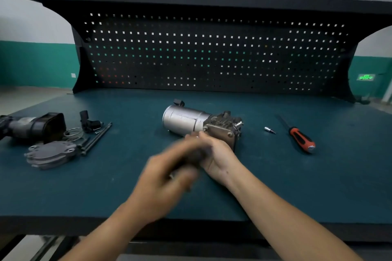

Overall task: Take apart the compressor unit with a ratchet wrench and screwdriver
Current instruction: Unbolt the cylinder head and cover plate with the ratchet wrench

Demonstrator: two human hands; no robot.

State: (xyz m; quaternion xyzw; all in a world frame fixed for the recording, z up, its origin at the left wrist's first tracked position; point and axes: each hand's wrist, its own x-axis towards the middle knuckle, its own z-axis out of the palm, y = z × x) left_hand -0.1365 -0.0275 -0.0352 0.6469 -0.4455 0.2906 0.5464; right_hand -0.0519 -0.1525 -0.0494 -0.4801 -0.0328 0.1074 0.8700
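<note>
Head view
- Compressor unit [191, 121]: lies on its side at the middle of the desk [297, 186], silver cylinder toward 10 o'clock, bolted bracket end toward 4 o'clock.
- Right hand [218, 154]: at the unit's 6 o'clock, against the bracket end, fingers curled round the front of a dark tool [198, 155].
- Left hand [167, 169]: motion-blurred, at 7 o'clock of the unit, fingers wrapped round the same tool's near end; the tool is too smeared to identify.
- Screwdriver [301, 137]: red-and-black handle, at 3 o'clock of the unit, untouched.
- Socket bit [269, 130]: between unit and screwdriver.
- Removed parts: at 9 o'clock, a round cover plate [51, 154], long bolts [97, 137], wire rings [73, 133] and a black housing [36, 127].
</note>
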